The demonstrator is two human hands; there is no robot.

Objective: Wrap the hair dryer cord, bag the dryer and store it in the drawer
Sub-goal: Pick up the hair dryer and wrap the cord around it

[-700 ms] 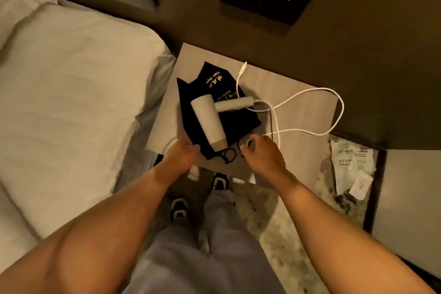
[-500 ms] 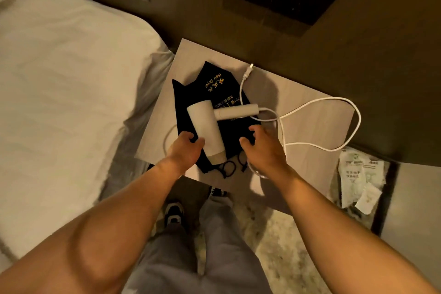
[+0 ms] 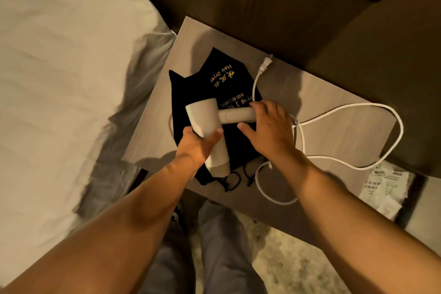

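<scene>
Left hand (image 3: 196, 143) wraps its fingers around the barrel of the white hair dryer (image 3: 207, 131), while the right hand (image 3: 267, 126) settles over the far end of the dryer's handle, fingers draped across it and thumb spread just below; whether that grasp has closed is hard to tell. The dryer lies on a flat black fabric bag (image 3: 191, 88) printed with gold lettering, on a pale wood-grain table (image 3: 334, 131) beside a bed (image 3: 71, 67) with smooth white sheets. A thin, rubbery white cord (image 3: 396, 117) trails off to the right in wide loose loops, ending at a plug (image 3: 266, 64) near the table's far edge. To wrap well, it would likely help to steady the smooth plastic body in one hand and gather the cord in even, relaxed coils, avoiding sharp kinks at the handle.
</scene>
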